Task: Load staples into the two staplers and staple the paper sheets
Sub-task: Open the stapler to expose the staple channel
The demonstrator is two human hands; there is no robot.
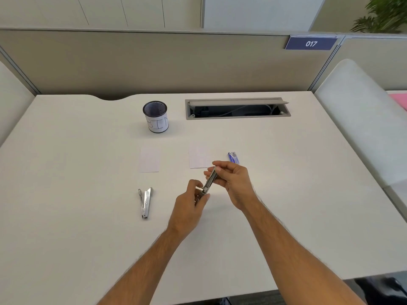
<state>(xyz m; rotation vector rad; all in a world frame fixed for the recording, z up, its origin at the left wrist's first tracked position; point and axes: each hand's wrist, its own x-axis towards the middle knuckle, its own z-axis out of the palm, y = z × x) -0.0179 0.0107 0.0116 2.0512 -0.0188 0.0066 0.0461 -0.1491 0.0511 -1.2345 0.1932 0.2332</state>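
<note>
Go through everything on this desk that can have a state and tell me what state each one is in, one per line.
Held stapler: gripped by left hand and right hand, off the desk.
Other stapler: lying on desk, arms splayed open.
Staple box: lying flat, untouched.
Left paper sheet: flat.
Right paper sheet: flat.
Mesh cup: upright.
Cable hatch: lid open.

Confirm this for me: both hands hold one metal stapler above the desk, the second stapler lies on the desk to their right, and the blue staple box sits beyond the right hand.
One detail is wrong. In the head view the second stapler lies to the left of the hands, not the right. The rest stands: the left hand and right hand hold the metal stapler, and the blue staple box sits beyond the right hand.
</note>
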